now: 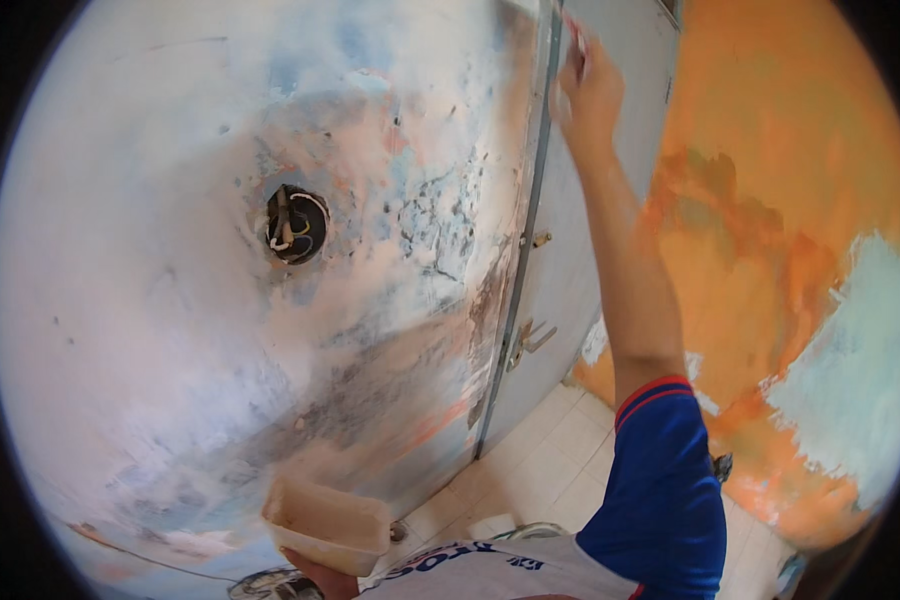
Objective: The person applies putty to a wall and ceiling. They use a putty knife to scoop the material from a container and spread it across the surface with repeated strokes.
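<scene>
My right arm reaches up in front of the grey door. At the top of the view, my right hand [592, 100] is closed around a slim red-handled tool [576, 42] beside the door frame [530, 200]; its working end is too unclear to name. Low in front of my body, my left hand [315, 572] supports a beige rectangular plastic tub [332, 542] from below, its fingers mostly hidden. Pale residue coats the tub's inside. Patchy white filler covers the wall [170, 250] on the left, with rough, dark and pinkish areas near the frame.
A round hole [296, 225] in the wall shows loose wires. The grey door [560, 280] carries a lever handle [530, 342] and a lock [541, 240]. On the right stands an orange wall [750, 210] with pale bare patches. Light tiles [545, 450] cover the floor.
</scene>
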A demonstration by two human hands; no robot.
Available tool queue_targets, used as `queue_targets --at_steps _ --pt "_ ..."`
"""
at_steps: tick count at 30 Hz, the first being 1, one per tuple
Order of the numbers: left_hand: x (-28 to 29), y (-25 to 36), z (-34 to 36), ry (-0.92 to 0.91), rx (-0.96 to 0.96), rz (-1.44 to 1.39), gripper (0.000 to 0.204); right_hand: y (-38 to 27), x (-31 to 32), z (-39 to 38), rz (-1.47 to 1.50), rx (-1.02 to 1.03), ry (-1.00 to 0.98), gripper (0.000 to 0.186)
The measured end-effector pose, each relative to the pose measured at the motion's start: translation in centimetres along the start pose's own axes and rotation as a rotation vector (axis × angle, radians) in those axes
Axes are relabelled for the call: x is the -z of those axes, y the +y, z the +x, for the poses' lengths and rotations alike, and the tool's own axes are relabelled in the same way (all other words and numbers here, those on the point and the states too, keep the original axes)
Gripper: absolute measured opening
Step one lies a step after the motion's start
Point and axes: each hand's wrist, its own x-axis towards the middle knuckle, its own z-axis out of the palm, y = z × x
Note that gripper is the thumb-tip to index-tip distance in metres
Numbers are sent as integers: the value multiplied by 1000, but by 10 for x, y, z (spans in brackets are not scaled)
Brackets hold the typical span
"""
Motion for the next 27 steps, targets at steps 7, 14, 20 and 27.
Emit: queue_targets --at_steps 7,14,20,27 --pt "10 -7 -13 233 37 -50 80 -13 -47 -64 -73 53 -175 39" --pt "11 -5 -11 123 107 -74 81 -123 106 -426 71 -363 -748 65" --pt "53 -13 -18 128 220 -106 82 -66 94 -350 -220 -387 -325 43" --pt "46 -18 -26 201 92 -117 84 -40 3 -190 3 -198 -284 53"
